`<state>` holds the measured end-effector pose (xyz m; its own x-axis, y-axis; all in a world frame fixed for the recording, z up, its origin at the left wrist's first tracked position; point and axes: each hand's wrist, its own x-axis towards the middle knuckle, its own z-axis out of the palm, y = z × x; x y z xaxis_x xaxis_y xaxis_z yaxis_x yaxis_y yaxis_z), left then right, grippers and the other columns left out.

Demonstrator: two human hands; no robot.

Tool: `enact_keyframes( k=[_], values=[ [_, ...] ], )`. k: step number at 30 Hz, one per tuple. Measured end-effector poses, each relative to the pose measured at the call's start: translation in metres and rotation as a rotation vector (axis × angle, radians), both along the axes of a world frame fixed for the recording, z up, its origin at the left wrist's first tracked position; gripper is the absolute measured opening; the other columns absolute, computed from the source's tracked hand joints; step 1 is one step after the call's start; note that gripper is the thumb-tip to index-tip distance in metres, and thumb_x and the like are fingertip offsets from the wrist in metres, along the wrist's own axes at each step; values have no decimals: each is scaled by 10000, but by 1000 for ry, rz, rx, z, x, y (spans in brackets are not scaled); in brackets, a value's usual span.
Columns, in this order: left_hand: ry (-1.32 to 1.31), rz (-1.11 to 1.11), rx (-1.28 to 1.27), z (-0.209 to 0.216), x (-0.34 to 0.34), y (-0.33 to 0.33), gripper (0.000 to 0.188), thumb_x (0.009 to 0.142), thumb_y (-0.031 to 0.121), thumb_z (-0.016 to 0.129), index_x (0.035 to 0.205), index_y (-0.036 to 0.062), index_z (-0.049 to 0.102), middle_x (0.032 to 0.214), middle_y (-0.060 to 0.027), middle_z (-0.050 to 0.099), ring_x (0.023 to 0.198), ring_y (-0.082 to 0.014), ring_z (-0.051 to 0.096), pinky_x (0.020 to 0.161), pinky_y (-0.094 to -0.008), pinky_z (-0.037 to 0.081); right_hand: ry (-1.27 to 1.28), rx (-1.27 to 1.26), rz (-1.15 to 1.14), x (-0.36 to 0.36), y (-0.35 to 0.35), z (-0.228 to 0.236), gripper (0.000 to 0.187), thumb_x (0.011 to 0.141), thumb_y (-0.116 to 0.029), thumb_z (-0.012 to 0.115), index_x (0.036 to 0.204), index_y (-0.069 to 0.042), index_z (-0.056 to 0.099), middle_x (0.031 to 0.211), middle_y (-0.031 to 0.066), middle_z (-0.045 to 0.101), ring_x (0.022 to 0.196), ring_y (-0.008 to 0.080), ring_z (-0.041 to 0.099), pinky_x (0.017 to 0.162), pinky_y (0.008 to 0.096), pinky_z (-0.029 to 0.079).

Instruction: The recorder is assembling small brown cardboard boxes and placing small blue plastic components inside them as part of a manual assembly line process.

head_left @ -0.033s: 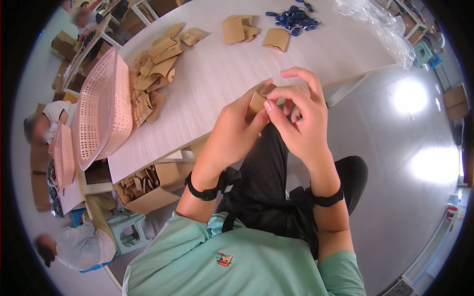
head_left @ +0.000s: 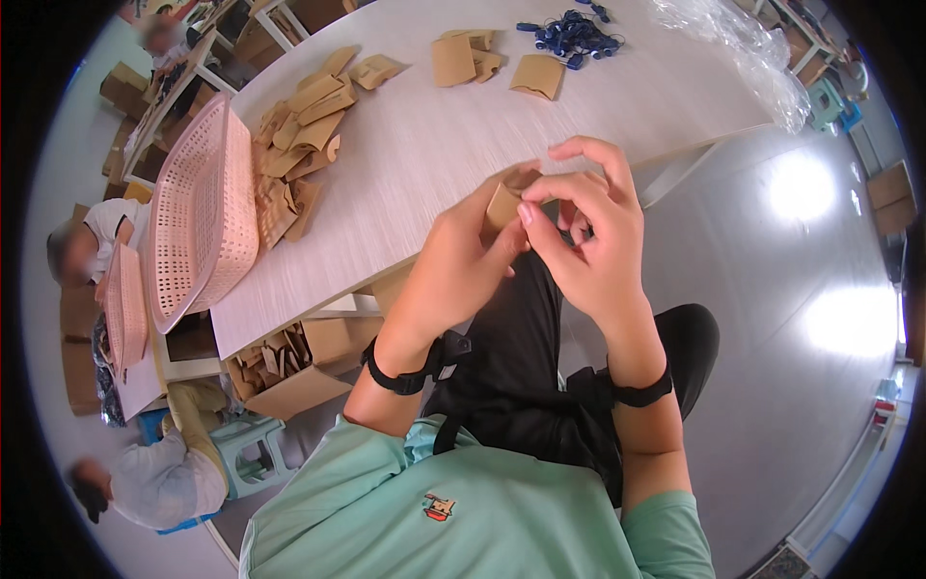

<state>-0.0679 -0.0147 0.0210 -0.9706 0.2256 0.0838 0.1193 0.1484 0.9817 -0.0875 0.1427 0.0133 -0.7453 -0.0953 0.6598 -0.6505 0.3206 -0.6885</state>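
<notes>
Over the table's near edge, my left hand (head_left: 455, 259) is wrapped round a small brown cardboard pillow box (head_left: 501, 206). The box's upper end shows a curved, gaping edge. My right hand (head_left: 596, 243) has its thumb and index fingertip pinched at that box's right side, with another finger raised. Whether anything sits inside the box is hidden by my fingers. On the table, a heap of brown pillow boxes (head_left: 309, 121) lies to the left, some flat and some folded. A few more boxes (head_left: 453, 61) and a single box (head_left: 537, 77) lie farther off, beside a pile of dark blue corded items (head_left: 576, 39).
A pink perforated basket (head_left: 236, 207) stands at the table's left edge. Clear plastic wrap (head_left: 743, 48) hangs over the far right. Under the table is an open carton (head_left: 294, 391) of brown pieces. Other people (head_left: 164, 482) sit at the left near a stool (head_left: 253, 449).
My hands and the box have shifted very slightly; the grip is the same.
</notes>
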Motion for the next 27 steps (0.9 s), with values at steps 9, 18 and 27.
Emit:
enact_keyframes(
  k=[9,18,27],
  values=[
    [34,-27,-257,-2,21,23,308,915,12,590,1214,-28,527,986,-118,657,837,-147,659,615,-285,527,-156,-188,46,27,16,8,189,641,59,697,788,-44,639,829,34,562,586,61,507,487,206,348],
    [248,0,-511,2,28,36,351,844,15,629,1184,6,539,1032,-211,628,924,-413,638,743,-422,514,-196,-220,58,27,25,-7,149,642,63,671,736,-23,594,755,12,552,540,47,411,466,208,300],
    [184,-71,-492,-5,28,34,411,868,54,625,1260,27,505,1126,-169,596,911,-430,606,698,-461,512,-271,-243,36,30,29,-14,133,652,30,697,748,-19,619,748,5,551,522,41,400,466,203,294]
  ],
)
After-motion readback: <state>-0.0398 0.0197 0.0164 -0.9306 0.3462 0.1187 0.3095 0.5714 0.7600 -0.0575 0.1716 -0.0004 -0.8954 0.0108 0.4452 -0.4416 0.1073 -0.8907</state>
